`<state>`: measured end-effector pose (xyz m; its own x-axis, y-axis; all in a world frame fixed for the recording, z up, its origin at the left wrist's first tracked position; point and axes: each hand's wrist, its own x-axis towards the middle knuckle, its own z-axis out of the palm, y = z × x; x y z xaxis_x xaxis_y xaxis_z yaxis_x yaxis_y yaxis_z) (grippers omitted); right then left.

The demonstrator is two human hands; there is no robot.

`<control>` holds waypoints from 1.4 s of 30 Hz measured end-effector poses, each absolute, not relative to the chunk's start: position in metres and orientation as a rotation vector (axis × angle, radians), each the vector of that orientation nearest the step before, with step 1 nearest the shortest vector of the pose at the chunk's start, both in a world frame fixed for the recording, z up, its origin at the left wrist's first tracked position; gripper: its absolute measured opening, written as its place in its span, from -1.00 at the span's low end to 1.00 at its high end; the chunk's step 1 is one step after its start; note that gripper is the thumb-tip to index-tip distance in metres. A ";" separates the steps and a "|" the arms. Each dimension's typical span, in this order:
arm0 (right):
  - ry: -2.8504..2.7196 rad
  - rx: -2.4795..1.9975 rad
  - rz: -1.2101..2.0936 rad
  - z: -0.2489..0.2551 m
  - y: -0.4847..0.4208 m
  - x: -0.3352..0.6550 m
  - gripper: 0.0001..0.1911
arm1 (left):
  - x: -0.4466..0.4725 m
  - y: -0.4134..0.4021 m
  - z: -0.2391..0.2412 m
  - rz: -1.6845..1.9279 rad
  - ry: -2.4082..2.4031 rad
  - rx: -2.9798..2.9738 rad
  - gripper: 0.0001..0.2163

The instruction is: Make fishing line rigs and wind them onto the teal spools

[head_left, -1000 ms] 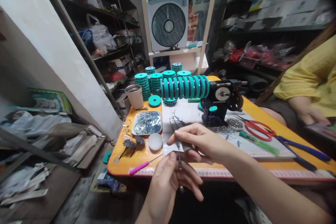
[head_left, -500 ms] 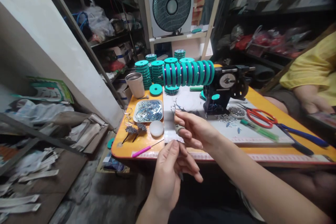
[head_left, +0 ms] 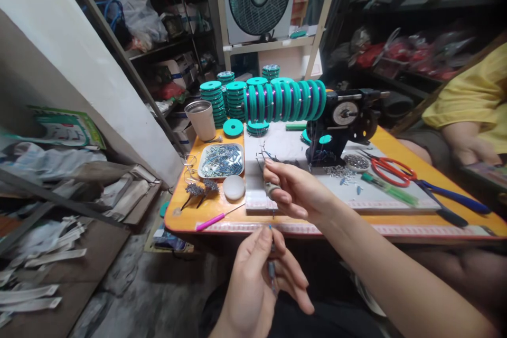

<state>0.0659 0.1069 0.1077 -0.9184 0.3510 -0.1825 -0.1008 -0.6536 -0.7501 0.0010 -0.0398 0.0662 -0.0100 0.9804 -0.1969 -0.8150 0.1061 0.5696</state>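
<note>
My left hand [head_left: 261,280] is below the table's front edge, thumb and forefinger pinched on a thin dark needle-like tool [head_left: 271,269] that points upward. My right hand [head_left: 295,190] hovers above it over the white mat [head_left: 293,161], fingers curled around a small grey piece [head_left: 271,189] that I cannot make out. A fine thread seems to run between the two hands. Behind stands a black winding machine [head_left: 343,124] with a row of teal spools [head_left: 283,100] on its shaft.
On the orange table [head_left: 214,227] lie a tray of small blue parts [head_left: 222,161], a metal cup [head_left: 202,119], stacks of teal discs [head_left: 216,100], a pink tool [head_left: 216,219], red scissors [head_left: 392,171] and blue pliers [head_left: 455,198]. A person in yellow [head_left: 471,111] sits at the right.
My left hand has dropped lower, away from my right hand, drawing the tool down. My right hand lifted slightly over the mat. The view tilted downward.
</note>
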 end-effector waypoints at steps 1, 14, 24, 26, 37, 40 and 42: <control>-1.166 -0.449 2.605 0.108 0.107 0.067 -0.64 | 0.001 -0.040 0.065 1.457 0.622 0.320 -0.66; -1.857 -0.454 2.285 0.086 0.080 0.095 -0.61 | -0.004 -0.060 0.038 1.462 0.153 0.356 -0.55; -1.854 -0.365 2.416 0.074 0.067 0.099 -0.73 | 0.000 -0.062 0.032 1.472 0.419 0.396 -0.57; -1.819 -0.353 2.465 0.073 0.065 0.099 -0.73 | -0.001 -0.062 0.035 1.471 0.463 0.420 -0.59; -1.393 -0.258 2.688 0.060 0.048 0.092 -0.74 | -0.005 -0.063 0.038 1.475 0.413 0.403 -0.55; -1.379 -0.252 2.682 0.058 0.049 0.091 -0.76 | -0.009 -0.064 0.044 1.429 0.465 0.397 -0.52; -1.400 -0.225 2.671 0.057 0.050 0.091 -0.77 | -0.010 -0.064 0.046 1.421 0.488 0.400 -0.51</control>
<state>0.0909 0.0498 0.0570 -0.9820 0.1723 -0.0770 -0.0347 -0.5660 -0.8237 -0.0101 -0.0640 0.0464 0.0812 0.9933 -0.0824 -0.8341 0.1130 0.5399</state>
